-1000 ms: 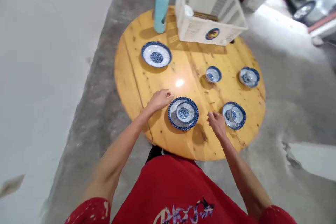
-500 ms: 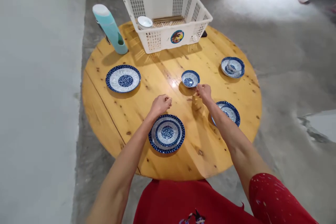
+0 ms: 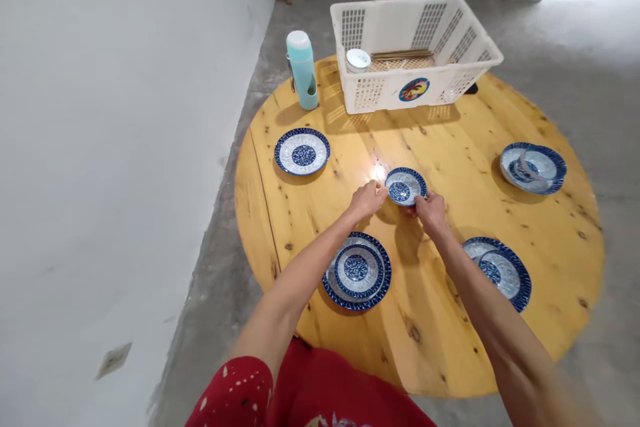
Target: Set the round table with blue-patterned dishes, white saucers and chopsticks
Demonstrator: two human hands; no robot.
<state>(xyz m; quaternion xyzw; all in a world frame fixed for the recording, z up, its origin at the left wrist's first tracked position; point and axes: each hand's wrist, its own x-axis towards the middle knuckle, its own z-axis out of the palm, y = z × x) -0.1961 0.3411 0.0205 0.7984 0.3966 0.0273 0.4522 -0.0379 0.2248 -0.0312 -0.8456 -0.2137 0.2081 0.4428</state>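
A small blue-and-white bowl point(image 3: 406, 185) is above the middle of the round table, tilted slightly. My right hand point(image 3: 431, 210) pinches its right rim, thumb on the near edge. At its left rim are the closed fingers of my left hand point(image 3: 369, 200), which grip the edge there. Nearer to me, under my left forearm, a bowl point(image 3: 356, 270) sits centred on a blue-rimmed plate point(image 3: 377, 295). To the far left lies another blue-rimmed plate point(image 3: 303, 152) with nothing on it.
A white plastic basket point(image 3: 383, 95) with a white bowl point(image 3: 358, 60) and chopsticks point(image 3: 403, 54) stands at the back. Left of it is an upright light-blue bottle point(image 3: 303, 73). On the right are two plates with bowls, one far point(image 3: 553, 173), one near point(image 3: 520, 280), the latter partly behind my right forearm.
The view has swung left, so the table appears further right. My left hand has moved to the bowl's left rim, and the bowl now tilts between both hands.
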